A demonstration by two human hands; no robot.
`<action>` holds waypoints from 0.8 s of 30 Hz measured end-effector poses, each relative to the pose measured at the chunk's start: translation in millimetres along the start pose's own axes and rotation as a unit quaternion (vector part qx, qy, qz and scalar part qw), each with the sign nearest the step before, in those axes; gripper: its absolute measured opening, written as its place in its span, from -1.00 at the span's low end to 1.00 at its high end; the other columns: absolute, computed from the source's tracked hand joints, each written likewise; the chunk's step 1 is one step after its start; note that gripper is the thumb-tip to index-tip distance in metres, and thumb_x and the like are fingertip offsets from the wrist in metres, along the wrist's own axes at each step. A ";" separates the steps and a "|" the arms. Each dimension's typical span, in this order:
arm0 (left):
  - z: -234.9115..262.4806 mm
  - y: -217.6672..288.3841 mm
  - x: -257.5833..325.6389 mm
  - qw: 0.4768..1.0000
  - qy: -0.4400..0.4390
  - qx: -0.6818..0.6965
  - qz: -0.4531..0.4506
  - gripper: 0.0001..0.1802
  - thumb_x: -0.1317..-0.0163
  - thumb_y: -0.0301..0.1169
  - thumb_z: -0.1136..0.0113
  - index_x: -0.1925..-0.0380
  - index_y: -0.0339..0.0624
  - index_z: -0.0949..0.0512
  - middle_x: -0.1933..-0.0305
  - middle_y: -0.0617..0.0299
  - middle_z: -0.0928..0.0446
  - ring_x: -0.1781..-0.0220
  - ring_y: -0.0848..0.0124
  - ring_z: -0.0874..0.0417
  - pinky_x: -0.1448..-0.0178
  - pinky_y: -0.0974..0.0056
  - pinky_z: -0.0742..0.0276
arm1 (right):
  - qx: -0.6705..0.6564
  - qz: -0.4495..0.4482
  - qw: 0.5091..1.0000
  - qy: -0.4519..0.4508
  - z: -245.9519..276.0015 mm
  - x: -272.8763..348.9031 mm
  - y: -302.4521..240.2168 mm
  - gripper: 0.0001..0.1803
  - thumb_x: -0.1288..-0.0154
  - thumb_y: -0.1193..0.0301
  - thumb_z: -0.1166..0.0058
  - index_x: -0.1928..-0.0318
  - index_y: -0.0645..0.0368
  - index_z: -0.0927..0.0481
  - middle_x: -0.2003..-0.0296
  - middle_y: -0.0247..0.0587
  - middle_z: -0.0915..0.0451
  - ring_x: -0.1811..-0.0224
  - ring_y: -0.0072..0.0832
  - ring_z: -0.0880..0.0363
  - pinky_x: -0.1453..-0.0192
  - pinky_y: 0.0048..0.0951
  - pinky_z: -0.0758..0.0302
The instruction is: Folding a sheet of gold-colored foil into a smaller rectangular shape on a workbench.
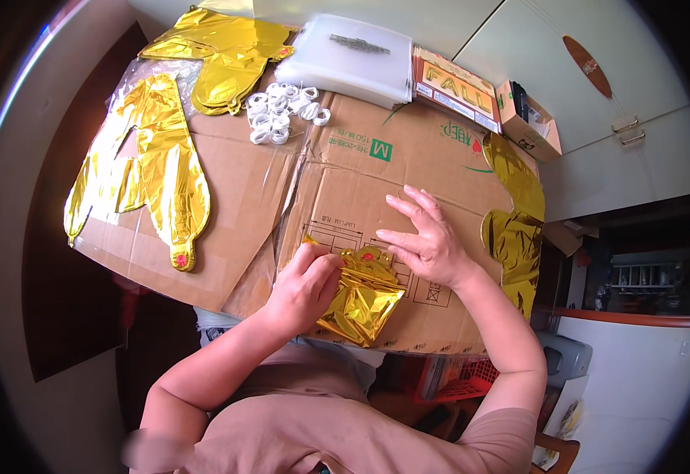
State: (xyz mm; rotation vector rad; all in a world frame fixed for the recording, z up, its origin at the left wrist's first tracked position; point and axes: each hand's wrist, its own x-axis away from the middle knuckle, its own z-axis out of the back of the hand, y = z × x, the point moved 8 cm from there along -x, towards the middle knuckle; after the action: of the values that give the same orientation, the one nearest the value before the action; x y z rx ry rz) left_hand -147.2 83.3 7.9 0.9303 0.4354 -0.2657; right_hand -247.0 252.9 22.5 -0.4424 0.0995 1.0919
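At the near edge of the cardboard, a folded gold foil balloon lies in front of me, with a small red spot near its upper end. My left hand is closed in a pinch on the left upper corner of this balloon. My right hand hovers just to its right with the fingers spread, holding nothing; its fingertips are close to the balloon's upper edge.
Flat cardboard covers the table. Flat gold foil balloons lie left, far left and at the right edge. Several white string coils, a clear plastic stack, a printed box and a small open carton line the back.
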 end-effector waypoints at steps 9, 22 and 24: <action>-0.3 -0.2 0.0 1.000 0.004 -0.002 -0.002 -0.76 -0.15 -0.64 -0.32 0.17 -0.22 -0.59 0.21 0.05 -0.52 0.22 0.12 -0.62 0.19 0.15 -0.61 | -0.163 -0.089 0.980 -0.072 -10.1 -17.1 0.6 -0.80 -0.11 0.48 -0.26 0.19 0.13 -0.70 0.07 -0.17 -0.52 -0.04 -0.15 -0.49 -0.19 -0.19 -0.48; -0.1 -1.6 3.3 1.000 0.022 0.002 -0.010 -0.77 -0.15 -0.66 -0.30 0.19 -0.23 -0.60 0.24 0.06 -0.53 0.24 0.12 -0.62 0.18 0.15 -0.61 | -0.077 -0.126 0.959 -0.240 -30.7 -37.3 -23.8 -0.70 -0.04 0.42 -0.42 0.29 0.19 -0.53 0.23 -0.14 -0.49 0.07 -0.11 -0.54 -0.04 -0.15 -0.50; -1.4 -2.9 4.1 1.000 0.022 0.003 -0.010 -0.77 -0.14 -0.66 -0.30 0.19 -0.24 -0.59 0.24 0.06 -0.53 0.24 0.12 -0.62 0.18 0.15 -0.61 | -0.093 -0.140 0.952 -0.255 -32.8 -36.6 -23.6 -0.71 -0.05 0.43 -0.40 0.28 0.21 -0.53 0.26 -0.14 -0.50 0.12 -0.13 -0.55 0.00 -0.17 -0.51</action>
State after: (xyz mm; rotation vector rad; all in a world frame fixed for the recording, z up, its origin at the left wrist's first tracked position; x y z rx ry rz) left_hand -145.0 82.7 3.2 0.9392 0.4854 -0.2660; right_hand -238.9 200.4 10.4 -0.3174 -0.5138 0.9073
